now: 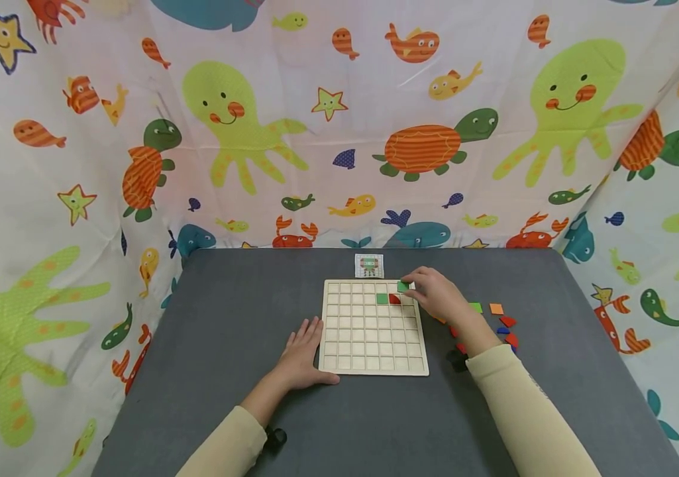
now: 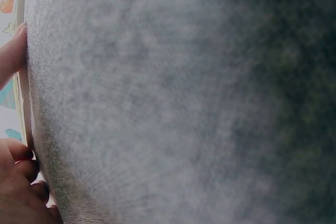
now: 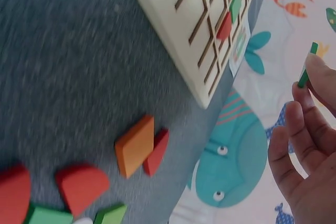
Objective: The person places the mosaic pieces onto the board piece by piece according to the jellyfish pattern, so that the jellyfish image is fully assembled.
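My right hand (image 1: pixel 437 293) pinches a green square tile (image 3: pixel 308 65) between thumb and index finger, over the top right corner of a pale wooden grid board (image 1: pixel 373 366). Set in the board's second row are a green tile (image 1: pixel 381 299) and, right beside it, a red tile (image 1: pixel 395 299) with a curved edge. My left hand (image 1: pixel 301 356) lies with its fingers stretched along the board's left edge and its thumb at the bottom left corner. In the left wrist view the blurred grey tabletop fills most of the picture, with some fingers (image 2: pixel 21 182) at the side.
Right of the board lie several loose tiles, among them an orange square (image 1: pixel 497 309), a red piece (image 1: pixel 508 321) and a blue piece (image 1: pixel 503 330). A small picture card (image 1: pixel 369 265) lies behind the board. A printed curtain (image 1: pixel 327 192) hangs at the table's back edge.
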`<state>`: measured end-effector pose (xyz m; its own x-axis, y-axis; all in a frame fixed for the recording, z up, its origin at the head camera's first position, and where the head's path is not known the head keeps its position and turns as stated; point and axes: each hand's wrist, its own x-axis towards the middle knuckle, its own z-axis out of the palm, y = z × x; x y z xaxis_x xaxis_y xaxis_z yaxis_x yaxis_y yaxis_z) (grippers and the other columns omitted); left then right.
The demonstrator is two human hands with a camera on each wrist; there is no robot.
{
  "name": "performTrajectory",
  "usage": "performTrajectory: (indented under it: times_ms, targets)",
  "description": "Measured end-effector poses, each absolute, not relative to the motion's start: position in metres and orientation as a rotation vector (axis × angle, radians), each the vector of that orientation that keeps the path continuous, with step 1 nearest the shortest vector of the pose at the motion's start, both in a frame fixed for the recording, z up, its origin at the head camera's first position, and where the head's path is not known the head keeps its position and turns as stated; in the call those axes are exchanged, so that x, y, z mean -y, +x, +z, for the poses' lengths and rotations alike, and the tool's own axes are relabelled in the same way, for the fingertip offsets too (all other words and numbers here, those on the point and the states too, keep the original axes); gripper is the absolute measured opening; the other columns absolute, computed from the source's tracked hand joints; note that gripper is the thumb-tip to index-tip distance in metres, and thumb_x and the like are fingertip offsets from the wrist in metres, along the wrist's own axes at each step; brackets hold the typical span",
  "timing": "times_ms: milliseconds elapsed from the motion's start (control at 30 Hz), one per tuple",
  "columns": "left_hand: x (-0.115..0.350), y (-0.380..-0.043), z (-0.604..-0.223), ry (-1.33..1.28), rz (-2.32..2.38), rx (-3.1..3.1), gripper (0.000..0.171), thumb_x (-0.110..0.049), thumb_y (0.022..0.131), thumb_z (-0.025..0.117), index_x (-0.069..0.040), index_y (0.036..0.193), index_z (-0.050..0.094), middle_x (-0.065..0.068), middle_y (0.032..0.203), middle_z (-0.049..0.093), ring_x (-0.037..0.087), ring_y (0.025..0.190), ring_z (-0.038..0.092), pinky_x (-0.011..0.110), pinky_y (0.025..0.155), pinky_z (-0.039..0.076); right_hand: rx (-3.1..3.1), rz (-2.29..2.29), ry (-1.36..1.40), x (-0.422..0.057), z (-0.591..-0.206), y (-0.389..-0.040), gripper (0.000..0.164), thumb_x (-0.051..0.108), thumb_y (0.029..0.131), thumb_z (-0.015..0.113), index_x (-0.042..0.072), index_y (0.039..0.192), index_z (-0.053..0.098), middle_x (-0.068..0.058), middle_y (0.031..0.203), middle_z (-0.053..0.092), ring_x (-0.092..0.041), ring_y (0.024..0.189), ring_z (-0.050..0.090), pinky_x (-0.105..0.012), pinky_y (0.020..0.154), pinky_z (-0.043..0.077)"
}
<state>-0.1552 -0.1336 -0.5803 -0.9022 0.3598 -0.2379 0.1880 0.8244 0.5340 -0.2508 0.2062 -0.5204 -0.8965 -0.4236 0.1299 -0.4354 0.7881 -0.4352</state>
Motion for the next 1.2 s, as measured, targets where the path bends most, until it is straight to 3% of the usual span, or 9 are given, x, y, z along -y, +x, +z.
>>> performTrajectory:
  times_ms: [467,767,1000,1200]
  targets:
    - [0.133,-0.156,-0.579,0.41,0.732,-2.676,0.128,-0.056,0.072,0.086,-0.006,0.163,0.012,0.011,0.17,0.009,0.033,0.158,0.004,0.059,0.124,0.01,3.011,0.776,0.682,-0.171,-0.536,-0.259,0.031,0.022,0.098,0.068,0.011,0.127,0.071,-0.009,0.123,0.064,-0.027,0.104,0.065,-0.045,0.082,0.056]
    - [0.135,-0.159,-0.575,0.399,0.715,-2.682,0.127,-0.057,0.073,0.085,-0.007,0.163,0.011,0.011,0.171,0.008,0.032,0.158,0.003,0.059,0.124,0.01,3.03,0.755,0.722,-0.151,-0.547,-0.269,0.032,0.022,0.096,0.071,0.012,0.126,0.071,-0.01,0.121,0.065,-0.024,0.097,0.064,-0.041,0.078,0.056]
    - [0.136,-0.159,-0.579,0.397,0.719,-2.684,0.128,-0.059,0.073,0.085,-0.007,0.163,0.011,0.01,0.171,0.008,0.032,0.158,0.003,0.059,0.123,0.01,3.106,0.642,0.714,-0.139,-0.556,-0.274,0.032,0.026,0.095,0.072,0.015,0.125,0.073,-0.008,0.124,0.067,-0.029,0.113,0.062,-0.047,0.092,0.055]
    - [0.134,-0.157,-0.582,0.401,0.747,-2.675,0.128,-0.058,0.072,0.086,-0.007,0.163,0.012,0.01,0.17,0.009,0.032,0.158,0.004,0.06,0.123,0.01,3.119,0.501,0.747,-0.137,-0.562,-0.275,0.03,0.028,0.094,0.073,0.018,0.123,0.074,-0.005,0.124,0.067,-0.029,0.115,0.058,-0.052,0.096,0.047]
